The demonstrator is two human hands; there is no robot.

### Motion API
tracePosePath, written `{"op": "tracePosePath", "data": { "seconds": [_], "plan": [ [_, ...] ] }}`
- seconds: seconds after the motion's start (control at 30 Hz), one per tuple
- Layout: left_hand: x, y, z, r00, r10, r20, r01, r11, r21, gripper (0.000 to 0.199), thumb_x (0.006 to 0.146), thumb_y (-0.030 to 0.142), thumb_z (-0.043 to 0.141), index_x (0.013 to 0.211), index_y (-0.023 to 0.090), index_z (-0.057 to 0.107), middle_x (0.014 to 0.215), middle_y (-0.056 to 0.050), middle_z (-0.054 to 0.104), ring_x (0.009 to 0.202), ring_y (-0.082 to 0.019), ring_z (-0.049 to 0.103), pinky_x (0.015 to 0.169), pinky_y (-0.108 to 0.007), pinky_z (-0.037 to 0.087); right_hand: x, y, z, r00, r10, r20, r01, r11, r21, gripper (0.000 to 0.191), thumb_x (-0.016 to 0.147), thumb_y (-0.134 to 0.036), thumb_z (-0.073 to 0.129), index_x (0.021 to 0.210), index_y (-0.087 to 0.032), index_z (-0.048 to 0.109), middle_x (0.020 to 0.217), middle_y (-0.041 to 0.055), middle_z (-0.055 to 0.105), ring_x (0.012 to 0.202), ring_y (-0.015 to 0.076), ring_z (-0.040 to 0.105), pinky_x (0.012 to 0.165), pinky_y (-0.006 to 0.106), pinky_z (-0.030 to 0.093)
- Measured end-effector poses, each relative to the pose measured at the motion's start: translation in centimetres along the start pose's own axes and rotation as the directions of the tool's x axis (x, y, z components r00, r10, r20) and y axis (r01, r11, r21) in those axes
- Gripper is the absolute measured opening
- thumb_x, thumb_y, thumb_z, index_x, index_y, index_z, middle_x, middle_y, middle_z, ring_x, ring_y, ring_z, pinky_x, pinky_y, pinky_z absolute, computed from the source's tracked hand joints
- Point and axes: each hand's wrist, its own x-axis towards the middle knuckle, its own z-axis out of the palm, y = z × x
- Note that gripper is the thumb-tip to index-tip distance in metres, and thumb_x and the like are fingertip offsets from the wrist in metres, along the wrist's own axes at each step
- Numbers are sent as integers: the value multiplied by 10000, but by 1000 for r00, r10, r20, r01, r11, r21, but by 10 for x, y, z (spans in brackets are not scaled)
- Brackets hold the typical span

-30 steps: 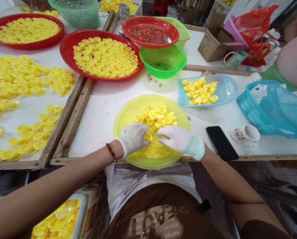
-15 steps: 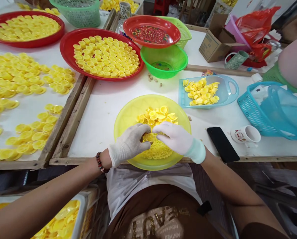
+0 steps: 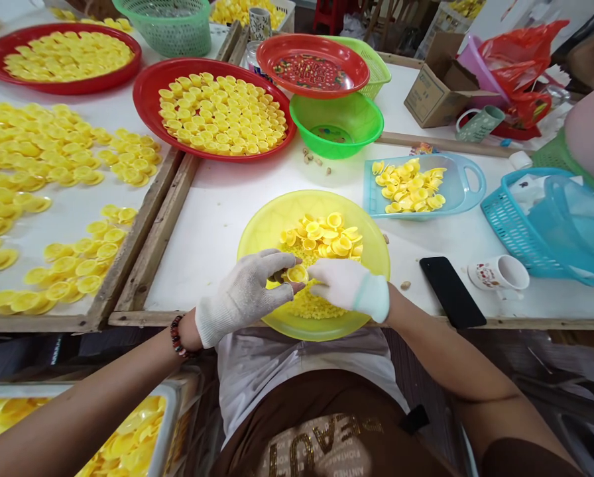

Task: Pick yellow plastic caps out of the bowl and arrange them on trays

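Left tray: I log loose yellow cups (image 3: 53,159) spread over the white board at far left, more piled in two red trays (image 3: 142,99).
Left hand: knit-gloved left hand (image 3: 244,295) closes thumb and fingers on one yellow cup (image 3: 297,273), held mouth-up just above the yellow bowl (image 3: 257,228).
Change: a second ago both hands were down in the heap; now the cup is lifted clear and the left wrist has drawn back toward the table edge. I read this as one piece singled out from the pile.
Right hand: white-gloved right hand (image 3: 349,285) is curled, fingertips touching the same cup from the other side; whether it grips I cannot tell.
Bowl contents: more cups plus fine yellow bits.
Right side: blue tray (image 3: 463,179) with cups, black phone (image 3: 451,291), white mug (image 3: 498,273), teal basket (image 3: 506,225).
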Motion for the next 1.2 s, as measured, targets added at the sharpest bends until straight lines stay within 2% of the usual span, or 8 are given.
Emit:
{"op": "tracePosePath", "data": {
  "seconds": [0.17, 0.4, 0.57, 0.67, 0.77, 0.9, 1.0, 1.2],
  "plan": [
    [-2, -6, 1, 1000, -1, 31, -6, 974, 228, 269, 916, 297, 624, 1134, 140, 632, 1021, -86, 684, 865, -219, 667, 797, -343, 532, 4, 2, 7, 985, -123, 123, 122, 992, 19, 152, 917, -147, 534, 888, -171, 681, 874, 52, 641, 708, 160, 528, 638, 287, 343],
    [4, 0, 10, 987, -114, 110, 81, 961, 263, 231, 890, 253, 612, 1090, 138, 614, 1017, -98, 700, 873, -248, 677, 822, -380, 542, -15, 2, -20, 898, -187, -399, 312, 909, 276, 194, 964, -149, 503, 878, -191, 672, 871, 23, 670, 845, 157, 593, 818, 292, 452],
    [7, 8, 11, 988, -116, 106, 97, 980, 171, 203, 859, 228, 616, 1054, 173, 621, 971, -53, 712, 865, -222, 683, 825, -347, 542, -10, -6, -24, 818, -121, -563, 366, 864, 346, 167, 985, -204, 520, 983, -196, 687, 982, 31, 716, 948, 163, 640, 896, 297, 477],
    [2, 7, 10, 994, -103, 45, 96, 986, 139, 210, 892, 264, 606, 1084, 181, 611, 1051, -60, 716, 941, -225, 685, 858, -340, 538, -7, -1, -17, 889, -56, -454, 203, 938, 282, 218, 998, -209, 474, 968, -191, 689, 958, 46, 708, 934, 183, 636, 866, 316, 465],
    [-4, 4, 9, 999, -51, 6, 50, 992, 113, 239, 904, 263, 611, 1128, 178, 601, 1105, -71, 702, 988, -224, 675, 884, -340, 532, -5, 3, -2, 992, -1, -129, 15, 994, 111, 176, 960, -257, 528, 919, -181, 682, 901, 63, 671, 830, 198, 611, 745, 313, 428],
    [-6, -1, 9, 1000, -31, -1, 31, 990, 139, 229, 919, 276, 607, 1124, 173, 608, 1085, -86, 671, 943, -221, 659, 834, -343, 529, -3, 2, 14, 997, -8, 82, 7, 1000, 14, 142, 934, -245, 542, 894, -179, 661, 899, 62, 643, 758, 176, 565, 674, 292, 370],
    [-4, -2, 10, 998, -59, 17, 55, 980, 192, 227, 915, 280, 610, 1110, 164, 616, 1056, -96, 662, 900, -224, 650, 805, -351, 523, -6, 4, 8, 995, -96, 40, 91, 989, 116, 167, 930, -161, 513, 830, -179, 646, 830, 36, 633, 757, 162, 548, 705, 287, 382],
    [2, 5, 12, 985, -143, 101, 119, 970, 212, 210, 884, 270, 623, 1063, 161, 642, 975, -77, 692, 852, -237, 658, 790, -364, 517, -17, -6, -24, 923, -120, -366, 274, 871, 407, 156, 958, -194, 524, 888, -193, 664, 888, 14, 678, 850, 142, 602, 829, 279, 462]
  ]
}}
